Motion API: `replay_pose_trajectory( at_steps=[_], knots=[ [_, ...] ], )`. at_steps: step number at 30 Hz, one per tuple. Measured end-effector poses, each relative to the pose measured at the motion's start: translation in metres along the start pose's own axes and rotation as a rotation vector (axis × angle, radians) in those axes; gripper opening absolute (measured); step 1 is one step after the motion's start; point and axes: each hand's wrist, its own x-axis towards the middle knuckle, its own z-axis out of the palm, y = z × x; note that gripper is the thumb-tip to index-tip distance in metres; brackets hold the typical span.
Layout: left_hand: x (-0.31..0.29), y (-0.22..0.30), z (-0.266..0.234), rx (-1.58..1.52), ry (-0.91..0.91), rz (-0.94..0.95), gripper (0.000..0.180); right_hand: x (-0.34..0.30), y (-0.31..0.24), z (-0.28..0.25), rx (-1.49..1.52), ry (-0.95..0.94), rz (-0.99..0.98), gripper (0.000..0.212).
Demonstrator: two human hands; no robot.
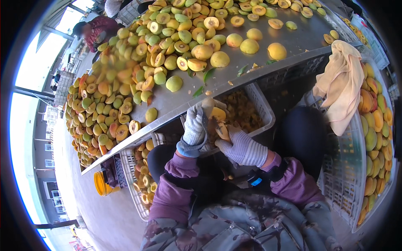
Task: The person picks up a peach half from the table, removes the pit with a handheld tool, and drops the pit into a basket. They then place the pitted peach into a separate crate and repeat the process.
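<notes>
Both my hands wear pale knit gloves and meet just below the table's near edge. My left hand (195, 127) is closed around a yellow peach half (218, 113), its cut side partly showing. In my right hand (246, 147) is a small tool with a wooden-looking handle (223, 132), held close against the peach. The tool's working end is hidden by the fruit and my fingers. Beneath my hands sits a white crate (263, 109) with wet brownish-yellow peach scraps (240, 109).
Halved peaches (167, 39) lie heaped across the metal table (247, 69). Crates of peach halves stand at left (133, 184) and right (358, 167). A peach-coloured cloth (341, 83) hangs over the right crate. A yellow bucket (101, 184) and another person (100, 31) are at left.
</notes>
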Motion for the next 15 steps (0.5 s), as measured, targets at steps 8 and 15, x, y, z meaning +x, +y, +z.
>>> replay_pose_trajectory(
  at_steps=[8,15],
  knots=[
    [0.000,-0.003,0.021,0.116,0.188,-0.062,0.036,-0.001,0.015,0.019,-0.084,0.200,-0.015,0.031],
    [0.015,0.007,-0.013,0.074,-0.295,-0.312,0.038,-0.007,-0.007,0.001,0.484,-0.179,0.342,0.017]
  ],
)
